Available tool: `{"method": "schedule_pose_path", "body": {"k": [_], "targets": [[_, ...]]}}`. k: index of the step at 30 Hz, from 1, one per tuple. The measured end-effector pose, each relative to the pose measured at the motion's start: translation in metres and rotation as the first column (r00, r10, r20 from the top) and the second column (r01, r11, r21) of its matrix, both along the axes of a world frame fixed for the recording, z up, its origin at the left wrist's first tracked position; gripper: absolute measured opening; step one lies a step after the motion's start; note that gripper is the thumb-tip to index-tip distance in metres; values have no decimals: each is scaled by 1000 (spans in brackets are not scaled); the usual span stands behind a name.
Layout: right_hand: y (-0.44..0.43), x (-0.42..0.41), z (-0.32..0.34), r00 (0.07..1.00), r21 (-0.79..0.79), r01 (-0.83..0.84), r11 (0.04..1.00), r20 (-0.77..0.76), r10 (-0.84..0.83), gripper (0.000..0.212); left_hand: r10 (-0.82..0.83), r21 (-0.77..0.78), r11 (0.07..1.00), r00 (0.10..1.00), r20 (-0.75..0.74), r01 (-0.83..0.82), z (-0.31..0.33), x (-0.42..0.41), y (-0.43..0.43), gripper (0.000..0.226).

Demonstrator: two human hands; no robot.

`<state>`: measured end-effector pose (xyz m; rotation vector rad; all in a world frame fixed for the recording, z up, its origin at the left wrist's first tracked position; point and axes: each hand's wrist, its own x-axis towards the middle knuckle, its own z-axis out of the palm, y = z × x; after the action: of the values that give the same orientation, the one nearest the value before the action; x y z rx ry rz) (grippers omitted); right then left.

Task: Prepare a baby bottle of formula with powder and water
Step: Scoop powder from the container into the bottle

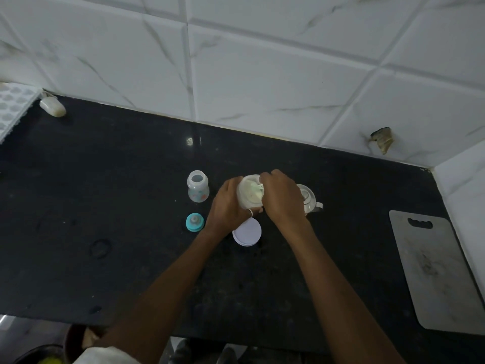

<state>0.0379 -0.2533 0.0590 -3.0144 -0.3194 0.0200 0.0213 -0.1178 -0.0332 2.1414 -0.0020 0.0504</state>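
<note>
An open white tub of formula powder (pixel 249 191) stands tilted at the middle of the black counter. My left hand (pixel 227 203) grips its side. My right hand (pixel 282 195) is closed at the tub's mouth, fingertips on something pale, likely a scoop, mostly hidden. The tub's white round lid (pixel 246 232) lies flat just in front. The clear baby bottle (pixel 198 189) stands uncapped to the left, and its teal nipple cap (pixel 194 222) sits on the counter in front of it. A white kettle (pixel 308 198) stands behind my right hand, partly hidden.
A grey cutting board (pixel 441 271) lies at the right end of the black counter (pixel 118 219). A white moulded tray (pixel 14 109) and a small white object (pixel 52 106) sit at the far left. A tiled wall (pixel 262 74) runs behind.
</note>
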Motion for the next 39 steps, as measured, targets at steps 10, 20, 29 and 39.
{"method": "schedule_pose_path", "body": {"k": [10, 20, 29, 39], "targets": [[13, -26, 9, 979, 86, 75, 993, 183, -90, 12, -57, 206, 979, 955, 292, -5, 37, -1, 9, 92], [20, -27, 11, 950, 389, 180, 903, 168, -262, 27, -108, 287, 958, 938, 330, 10, 52, -6, 15, 94], [2, -30, 30, 838, 766, 472, 437, -234, -493, 15, 8, 159, 986, 975, 223, -45, 53, -6, 10, 89], [-9, -31, 30, 742, 802, 571, 174, -414, -527, 18, 76, 121, 989, 994, 85, -86, 43, 1, 4, 75]]}}
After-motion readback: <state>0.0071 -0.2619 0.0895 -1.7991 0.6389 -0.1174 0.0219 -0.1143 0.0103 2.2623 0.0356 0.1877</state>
